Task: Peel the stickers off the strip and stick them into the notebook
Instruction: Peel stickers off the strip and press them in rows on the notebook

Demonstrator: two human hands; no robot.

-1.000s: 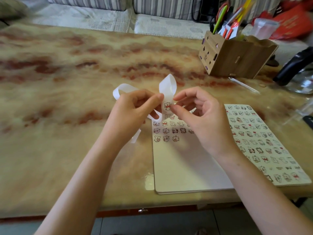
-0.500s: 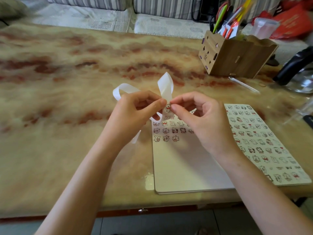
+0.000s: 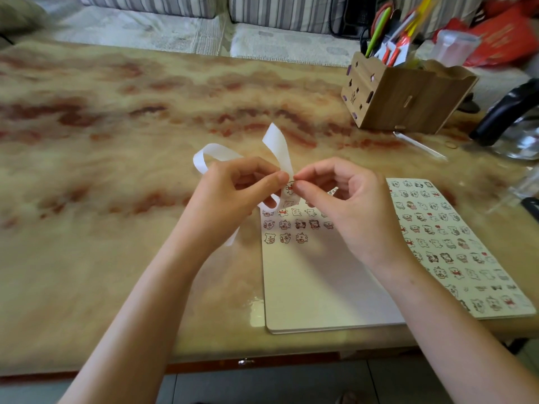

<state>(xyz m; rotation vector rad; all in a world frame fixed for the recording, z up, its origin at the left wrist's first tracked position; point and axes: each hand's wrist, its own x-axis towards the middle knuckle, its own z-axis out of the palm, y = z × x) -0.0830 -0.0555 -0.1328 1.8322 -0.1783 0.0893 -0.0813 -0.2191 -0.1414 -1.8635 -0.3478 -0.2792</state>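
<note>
A white curling sticker strip (image 3: 278, 147) is held above the table, looping to the left behind my left hand (image 3: 233, 196), which pinches it between thumb and fingers. My right hand (image 3: 347, 199) pinches a small cartoon sticker (image 3: 289, 188) on the strip, thumb and forefinger tips meeting at its edge. Below lies the open notebook (image 3: 315, 281): its left page carries a few rows of stickers near the top, and its right page (image 3: 455, 246) is covered with several rows.
A wooden pen holder (image 3: 402, 100) full of pens stands at the back right. A black-handled glass kettle (image 3: 513, 121) sits at the far right edge. A thin clear wrapper (image 3: 420, 145) lies in front of the holder. A striped sofa runs behind the marbled table.
The strip's free end has dipped and tilted slightly left. My two hands have closed together on the sticker, fingertips now nearly touching.
</note>
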